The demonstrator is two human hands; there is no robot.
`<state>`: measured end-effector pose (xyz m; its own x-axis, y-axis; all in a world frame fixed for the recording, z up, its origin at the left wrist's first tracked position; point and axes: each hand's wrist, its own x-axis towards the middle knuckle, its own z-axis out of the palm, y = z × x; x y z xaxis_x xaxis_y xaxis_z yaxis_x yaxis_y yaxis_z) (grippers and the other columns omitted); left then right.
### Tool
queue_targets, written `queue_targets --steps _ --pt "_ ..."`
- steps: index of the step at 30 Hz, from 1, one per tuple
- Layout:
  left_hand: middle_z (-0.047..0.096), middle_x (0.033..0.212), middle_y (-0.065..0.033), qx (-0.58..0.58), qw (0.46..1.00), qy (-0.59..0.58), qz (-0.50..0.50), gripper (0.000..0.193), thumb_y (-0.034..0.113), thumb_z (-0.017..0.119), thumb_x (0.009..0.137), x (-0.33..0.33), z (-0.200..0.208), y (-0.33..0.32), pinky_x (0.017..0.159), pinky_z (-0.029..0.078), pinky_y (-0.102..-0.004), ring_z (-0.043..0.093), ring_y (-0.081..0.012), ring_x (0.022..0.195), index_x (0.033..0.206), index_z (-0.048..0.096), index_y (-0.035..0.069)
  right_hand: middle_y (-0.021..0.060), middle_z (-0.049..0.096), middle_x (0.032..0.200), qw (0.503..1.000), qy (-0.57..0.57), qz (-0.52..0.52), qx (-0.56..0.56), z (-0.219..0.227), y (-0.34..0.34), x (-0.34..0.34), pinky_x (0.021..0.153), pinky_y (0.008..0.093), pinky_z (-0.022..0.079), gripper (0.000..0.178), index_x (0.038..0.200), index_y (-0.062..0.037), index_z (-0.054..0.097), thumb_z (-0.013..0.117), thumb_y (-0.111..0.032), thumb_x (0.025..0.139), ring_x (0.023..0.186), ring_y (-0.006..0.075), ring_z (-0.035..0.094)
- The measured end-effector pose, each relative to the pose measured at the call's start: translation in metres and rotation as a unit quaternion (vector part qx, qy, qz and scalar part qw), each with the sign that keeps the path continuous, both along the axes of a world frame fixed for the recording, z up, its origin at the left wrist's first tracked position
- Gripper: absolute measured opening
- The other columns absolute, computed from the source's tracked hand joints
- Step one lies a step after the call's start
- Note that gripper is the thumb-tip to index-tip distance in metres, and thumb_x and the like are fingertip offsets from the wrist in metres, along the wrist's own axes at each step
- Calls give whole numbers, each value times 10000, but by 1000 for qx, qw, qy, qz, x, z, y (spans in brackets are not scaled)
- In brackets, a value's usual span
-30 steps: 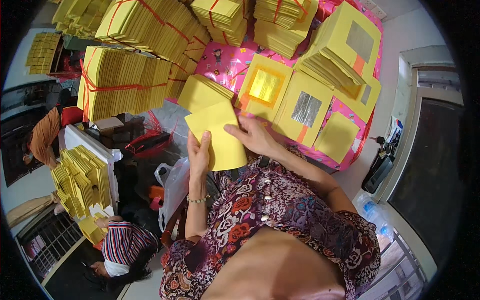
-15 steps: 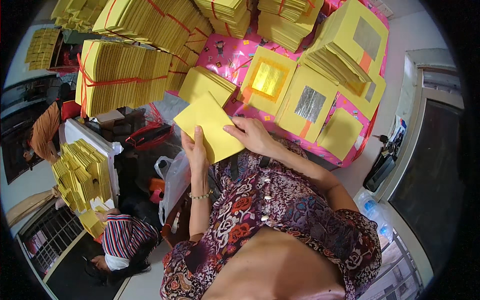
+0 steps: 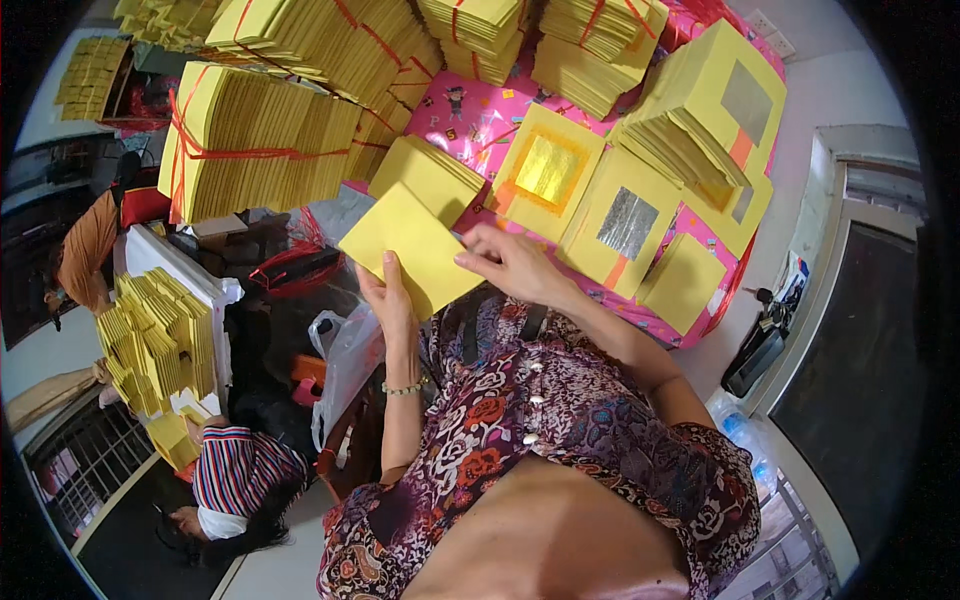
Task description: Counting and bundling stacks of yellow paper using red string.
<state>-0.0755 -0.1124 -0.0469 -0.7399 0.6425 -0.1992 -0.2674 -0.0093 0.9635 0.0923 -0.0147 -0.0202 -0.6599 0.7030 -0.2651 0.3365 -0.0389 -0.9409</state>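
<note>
Both hands pinch one yellow sheet (image 3: 412,248) at the bench's (image 3: 470,120) near edge: left hand (image 3: 388,296) below, right hand (image 3: 510,262) beside. Tied bundles (image 3: 255,140) look finished; loose stacks (image 3: 690,150) remain.

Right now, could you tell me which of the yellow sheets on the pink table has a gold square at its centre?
The gold-centred sheet lies just beyond the right hand. Its neighbour, the silver-centred sheet, lies to its right.
</note>
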Motion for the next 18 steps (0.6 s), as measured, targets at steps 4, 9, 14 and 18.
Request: queue_targets --steps 4,9,14,18 --pt "559 1196 -99 -26 997 12 -75 350 84 510 959 -4 -1 2 903 450 -291 549 -152 1055 1284 414 -4 105 666 782 989 108 -79 -59 -25 21 -31 656 324 491 288 948 6 612 603 -279 905 700 165 639" --pt "556 1196 -99 -33 998 -27 -55 348 89 514 957 -17 -15 24 893 452 -289 549 -154 1042 1277 417 -7 51 635 797 998 1 -52 21 -28 45 -63 613 280 452 298 1048 11 556 590 -259 926 673 98 563" --pt "566 1167 -96 -8 999 -53 1 301 101 518 957 -9 -59 63 877 458 -294 555 -156 1018 1228 444 -7 103 625 758 991 -26 -56 123 -69 79 -81 622 346 467 285 1052 -28 551 599 -267 905 659 209 603" --pt "580 1137 -99 -10 998 -50 21 285 108 530 950 -21 -83 77 853 462 -301 562 -160 984 1201 458 -7 116 620 810 986 -43 -49 150 -84 96 -97 640 362 470 269 1017 -32 565 613 -261 885 688 237 600"
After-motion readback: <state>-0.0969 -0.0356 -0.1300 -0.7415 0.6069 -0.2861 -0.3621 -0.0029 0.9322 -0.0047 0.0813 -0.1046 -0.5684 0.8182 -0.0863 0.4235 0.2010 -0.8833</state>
